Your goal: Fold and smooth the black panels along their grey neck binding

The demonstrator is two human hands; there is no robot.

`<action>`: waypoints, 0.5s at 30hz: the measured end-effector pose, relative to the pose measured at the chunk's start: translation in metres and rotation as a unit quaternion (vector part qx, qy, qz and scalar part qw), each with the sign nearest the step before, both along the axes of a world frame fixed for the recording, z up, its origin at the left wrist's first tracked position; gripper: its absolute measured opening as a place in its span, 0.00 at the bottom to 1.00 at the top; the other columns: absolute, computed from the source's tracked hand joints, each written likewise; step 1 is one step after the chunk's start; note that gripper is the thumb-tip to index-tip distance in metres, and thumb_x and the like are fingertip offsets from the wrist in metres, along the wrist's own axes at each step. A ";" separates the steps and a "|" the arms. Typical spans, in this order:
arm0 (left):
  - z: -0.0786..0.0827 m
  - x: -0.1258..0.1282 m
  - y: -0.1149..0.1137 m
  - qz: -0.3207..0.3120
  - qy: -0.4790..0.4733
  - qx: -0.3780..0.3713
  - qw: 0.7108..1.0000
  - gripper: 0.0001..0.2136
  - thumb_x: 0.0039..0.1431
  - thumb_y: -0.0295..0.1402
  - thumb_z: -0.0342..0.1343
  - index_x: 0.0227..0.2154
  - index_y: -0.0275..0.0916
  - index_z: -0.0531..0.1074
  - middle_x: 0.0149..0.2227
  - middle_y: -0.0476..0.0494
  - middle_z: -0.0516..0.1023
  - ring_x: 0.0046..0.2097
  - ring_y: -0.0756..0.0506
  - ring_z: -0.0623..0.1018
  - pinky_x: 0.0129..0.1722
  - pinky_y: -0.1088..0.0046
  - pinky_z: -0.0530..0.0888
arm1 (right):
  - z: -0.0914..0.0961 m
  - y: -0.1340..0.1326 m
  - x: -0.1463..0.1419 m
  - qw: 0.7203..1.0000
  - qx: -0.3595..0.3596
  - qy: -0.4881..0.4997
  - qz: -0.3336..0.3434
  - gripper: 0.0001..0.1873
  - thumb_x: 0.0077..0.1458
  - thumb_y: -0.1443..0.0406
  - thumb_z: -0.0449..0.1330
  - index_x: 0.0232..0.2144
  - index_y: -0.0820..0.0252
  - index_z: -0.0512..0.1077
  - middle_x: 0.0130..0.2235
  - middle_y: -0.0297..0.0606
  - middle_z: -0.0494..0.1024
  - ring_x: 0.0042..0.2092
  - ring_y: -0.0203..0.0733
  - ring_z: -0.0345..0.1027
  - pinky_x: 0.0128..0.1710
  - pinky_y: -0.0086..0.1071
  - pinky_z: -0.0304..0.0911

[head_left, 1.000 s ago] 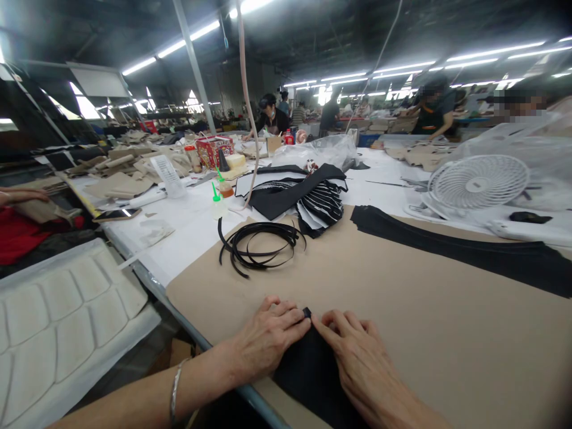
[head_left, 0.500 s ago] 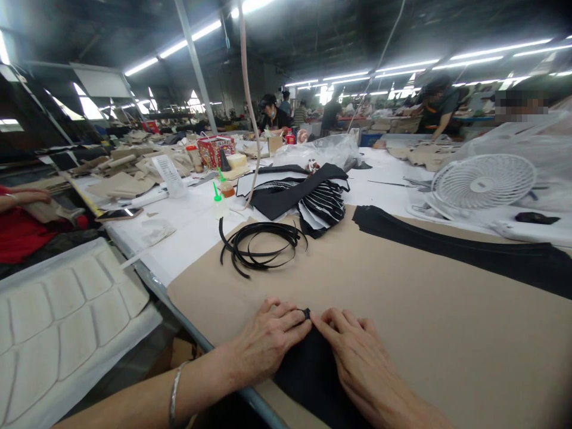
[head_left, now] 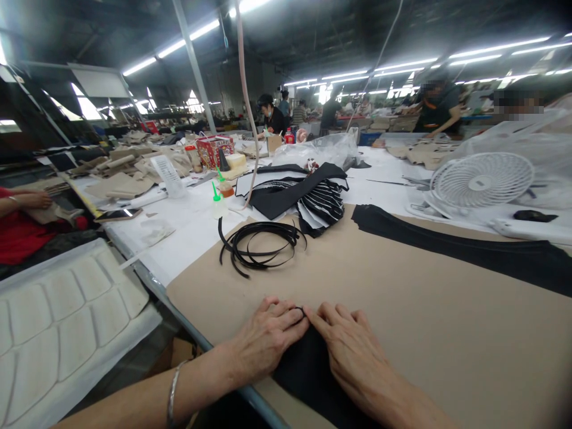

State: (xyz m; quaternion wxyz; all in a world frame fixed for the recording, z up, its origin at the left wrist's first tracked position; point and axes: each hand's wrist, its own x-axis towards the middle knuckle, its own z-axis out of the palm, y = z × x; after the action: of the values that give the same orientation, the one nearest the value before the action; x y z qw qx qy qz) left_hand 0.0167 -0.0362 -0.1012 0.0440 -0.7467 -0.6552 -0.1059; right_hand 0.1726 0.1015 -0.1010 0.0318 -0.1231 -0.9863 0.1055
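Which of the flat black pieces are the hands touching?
The nearest black piece, with the left hand and right hand on its far end; the long black strip at right and the fanned stack, both farther back, lie untouched.

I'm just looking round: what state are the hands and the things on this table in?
Left hand: palm down, fingers on the black piece's far end
Right hand: index finger touching that same end
Black piece: lying partly under both hands
Black strips: loosely coiled
Black-and-white pieces: piled, partly fanned out
Front green-tipped bottle: upright
Phone: lying flat
White fan: running or not, unclear
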 end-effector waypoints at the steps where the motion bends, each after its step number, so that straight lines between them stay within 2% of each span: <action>1: 0.000 0.000 0.000 -0.003 -0.001 0.001 1.000 0.18 0.67 0.27 0.45 0.58 0.40 0.60 0.52 0.44 0.73 0.56 0.45 0.66 0.56 0.63 0.55 | 0.002 0.001 -0.002 1.000 0.000 -0.003 0.000 0.34 0.53 0.76 0.46 0.61 0.50 0.59 0.46 0.39 0.69 0.44 0.46 0.59 0.43 0.42 0.48; 3: -0.001 0.000 0.000 -0.007 -0.001 0.004 1.000 0.18 0.67 0.27 0.44 0.59 0.40 0.59 0.53 0.44 0.72 0.56 0.45 0.66 0.56 0.63 0.55 | 0.006 0.003 -0.004 1.000 -0.005 -0.015 -0.001 0.34 0.53 0.75 0.47 0.61 0.49 0.59 0.47 0.40 0.69 0.44 0.47 0.60 0.43 0.42 0.48; 8: -0.004 -0.001 0.000 -0.002 0.002 0.016 1.000 0.15 0.69 0.30 0.44 0.56 0.41 0.63 0.51 0.45 0.73 0.55 0.45 0.66 0.55 0.63 0.55 | 0.025 0.013 0.000 0.996 -0.082 -0.033 -0.004 0.36 0.54 0.77 0.44 0.63 0.48 0.56 0.48 0.39 0.69 0.47 0.44 0.61 0.43 0.37 0.51; 11: -0.004 0.000 0.000 -0.001 0.000 0.017 1.000 0.15 0.69 0.29 0.44 0.56 0.41 0.62 0.50 0.45 0.73 0.55 0.45 0.66 0.55 0.63 0.55 | 0.032 0.014 0.005 0.996 -0.071 -0.046 -0.007 0.36 0.53 0.78 0.44 0.60 0.47 0.60 0.48 0.38 0.69 0.48 0.45 0.59 0.44 0.37 0.51; 15: -0.002 0.001 0.001 -0.003 -0.004 0.007 1.000 0.16 0.68 0.29 0.44 0.57 0.41 0.61 0.50 0.45 0.74 0.55 0.44 0.66 0.55 0.64 0.55 | 0.026 0.008 0.004 0.999 -0.028 -0.034 0.015 0.33 0.52 0.77 0.47 0.58 0.49 0.63 0.46 0.40 0.69 0.45 0.46 0.60 0.43 0.39 0.51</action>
State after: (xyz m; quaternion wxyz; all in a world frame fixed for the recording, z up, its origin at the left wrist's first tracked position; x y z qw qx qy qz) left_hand 0.0179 -0.0356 -0.1028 0.0457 -0.7480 -0.6523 -0.1137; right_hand 0.1768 0.1092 -0.0754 -0.0071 -0.1128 -0.9851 0.1295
